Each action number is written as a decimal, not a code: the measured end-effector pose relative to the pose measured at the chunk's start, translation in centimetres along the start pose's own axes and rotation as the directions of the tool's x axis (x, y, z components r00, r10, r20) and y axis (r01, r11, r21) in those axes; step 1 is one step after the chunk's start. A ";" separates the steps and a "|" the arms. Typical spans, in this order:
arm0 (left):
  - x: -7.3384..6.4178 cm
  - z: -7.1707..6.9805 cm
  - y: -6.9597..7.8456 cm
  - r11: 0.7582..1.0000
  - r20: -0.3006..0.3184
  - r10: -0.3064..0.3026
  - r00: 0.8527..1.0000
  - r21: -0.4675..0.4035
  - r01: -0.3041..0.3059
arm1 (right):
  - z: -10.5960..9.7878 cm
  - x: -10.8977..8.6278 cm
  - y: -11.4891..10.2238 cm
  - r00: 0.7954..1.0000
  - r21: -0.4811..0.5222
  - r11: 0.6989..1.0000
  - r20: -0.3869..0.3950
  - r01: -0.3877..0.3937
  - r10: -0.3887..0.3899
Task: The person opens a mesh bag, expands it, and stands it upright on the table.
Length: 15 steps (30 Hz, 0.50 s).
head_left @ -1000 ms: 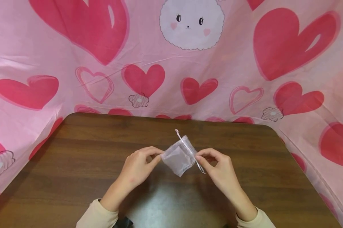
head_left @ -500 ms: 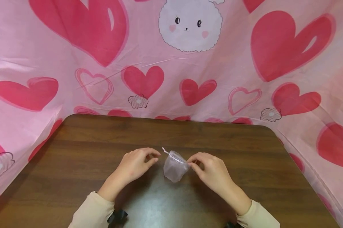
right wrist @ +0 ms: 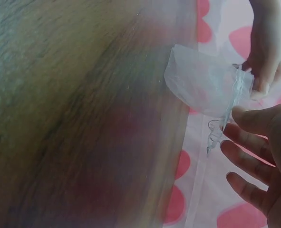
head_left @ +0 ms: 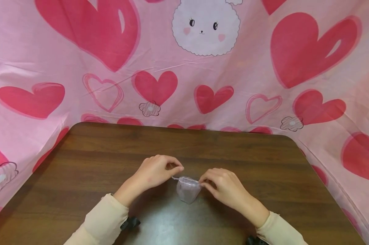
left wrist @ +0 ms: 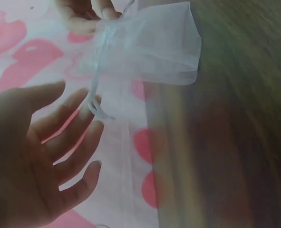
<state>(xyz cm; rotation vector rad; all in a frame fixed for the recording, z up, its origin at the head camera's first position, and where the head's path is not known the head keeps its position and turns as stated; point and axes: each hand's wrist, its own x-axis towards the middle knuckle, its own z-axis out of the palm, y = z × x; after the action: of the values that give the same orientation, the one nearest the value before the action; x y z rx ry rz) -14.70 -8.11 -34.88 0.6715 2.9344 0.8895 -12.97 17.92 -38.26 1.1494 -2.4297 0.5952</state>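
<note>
A small sheer white drawstring pouch (head_left: 188, 190) hangs above the table between my hands, its gathered mouth upward. My right hand (head_left: 225, 183) pinches the right end of the mouth between thumb and forefinger. In the right wrist view a loose cord end (right wrist: 213, 137) dangles by those fingers. My left hand (head_left: 156, 172) is at the pouch's left end, close above the other cord end (head_left: 175, 178). Seen from the left wrist, the left thumb and fingers (left wrist: 66, 135) are spread apart, and the cord loop (left wrist: 96, 102) lies at the fingertips; whether it touches them I cannot tell.
A dark brown wooden table (head_left: 110, 146) with rounded far corners spreads beneath the hands. Pink cloth (head_left: 184, 75) printed with red hearts hangs behind it and at both sides. Black straps (head_left: 130, 223) show near the beige sleeves (head_left: 101, 217).
My left hand has let go of the pouch's edge, then moved right toward the cord end. The pouch has turned mouth upward and come lower and nearer, still pinched by the right hand.
</note>
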 end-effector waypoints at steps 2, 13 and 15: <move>0.2 0.1 0.4 0.999 0.038 0.029 0.999 0.020 -0.030 | 0.0 0.0 0.0 1.000 -0.001 1.000 0.012 -0.005 0.005; 0.7 0.2 1.2 0.988 0.102 0.084 0.991 0.122 -0.096 | -0.5 0.3 -0.3 0.994 -0.014 0.996 0.063 -0.093 0.094; 0.6 0.2 1.4 0.984 0.096 0.097 0.991 0.137 -0.110 | -0.6 0.6 -0.3 0.991 -0.020 0.993 0.074 -0.113 0.114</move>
<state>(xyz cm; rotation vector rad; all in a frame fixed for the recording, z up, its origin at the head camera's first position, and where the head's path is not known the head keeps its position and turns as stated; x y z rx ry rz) -14.70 -6.70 -34.22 0.8545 2.9269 0.6422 -12.98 17.63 -37.40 1.0503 -2.5723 0.5752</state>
